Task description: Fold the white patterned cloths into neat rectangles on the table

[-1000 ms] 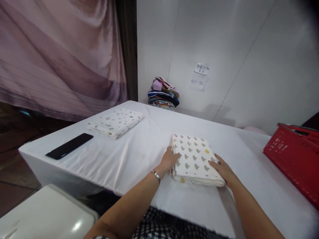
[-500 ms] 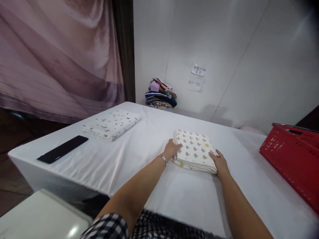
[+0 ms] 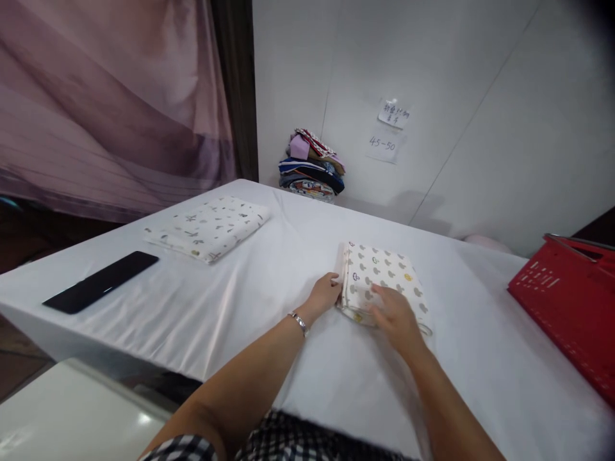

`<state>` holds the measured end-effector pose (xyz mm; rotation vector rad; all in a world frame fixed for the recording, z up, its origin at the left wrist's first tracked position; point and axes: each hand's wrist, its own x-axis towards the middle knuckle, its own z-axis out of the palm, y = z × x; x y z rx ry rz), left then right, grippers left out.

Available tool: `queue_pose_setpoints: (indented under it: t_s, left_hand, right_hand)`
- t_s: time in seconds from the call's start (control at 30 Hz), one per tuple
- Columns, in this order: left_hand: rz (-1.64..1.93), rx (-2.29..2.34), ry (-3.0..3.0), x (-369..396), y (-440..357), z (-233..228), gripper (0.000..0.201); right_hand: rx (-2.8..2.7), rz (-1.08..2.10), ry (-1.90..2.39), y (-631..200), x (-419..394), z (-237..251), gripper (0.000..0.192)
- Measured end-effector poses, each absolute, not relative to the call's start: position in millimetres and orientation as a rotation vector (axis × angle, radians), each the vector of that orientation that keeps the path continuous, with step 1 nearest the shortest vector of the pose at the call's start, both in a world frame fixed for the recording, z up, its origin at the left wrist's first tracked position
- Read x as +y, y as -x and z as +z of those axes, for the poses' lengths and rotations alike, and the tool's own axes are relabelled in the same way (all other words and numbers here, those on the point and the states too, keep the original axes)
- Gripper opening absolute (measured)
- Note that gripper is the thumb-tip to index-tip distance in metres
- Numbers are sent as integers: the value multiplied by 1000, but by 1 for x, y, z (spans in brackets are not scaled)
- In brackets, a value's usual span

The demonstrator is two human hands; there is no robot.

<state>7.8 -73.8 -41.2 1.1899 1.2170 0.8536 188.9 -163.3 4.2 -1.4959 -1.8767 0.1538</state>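
Note:
A folded cream cloth with grey mouse-head prints point(image 3: 384, 272) lies on the white table point(image 3: 250, 301) in front of me. My left hand point(image 3: 325, 293) touches its left edge, fingers curled against the fold. My right hand point(image 3: 394, 319) lies flat on top of the cloth near its front edge, fingers spread. Neither hand lifts the cloth. A bracelet sits on my left wrist.
A second folded printed cloth point(image 3: 206, 226) lies at the far left, with a black phone point(image 3: 100, 290) nearer the left edge. A stack of folded fabrics point(image 3: 312, 168) stands by the wall. A red basket point(image 3: 571, 301) sits at the right. A white surface point(image 3: 62, 416) is at lower left.
My right hand has moved from the cloth's right front corner onto its top, toward the left. The left hand stays at the left edge.

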Motion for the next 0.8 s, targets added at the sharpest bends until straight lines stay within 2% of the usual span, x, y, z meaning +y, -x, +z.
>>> queue_pose_setpoints:
  t_s: [0.1, 0.33, 0.63, 0.8]
  left_hand:
    - [845, 1158, -1177, -76, -6, -35, 46]
    - [775, 1131, -1123, -84, -2, -15, 48]
    - [818, 980, -944, -89, -3, -14, 49]
    - [818, 927, -932, -89, -4, -15, 55]
  right_hand:
    - [-2117, 150, 1464, -158, -160, -3, 47]
    - [-2116, 3, 1487, -154, -154, -24, 51]
    - [-1875, 335, 1534, -162, -157, -16, 47]
    - [-1987, 300, 1530, -167, -157, -20, 59]
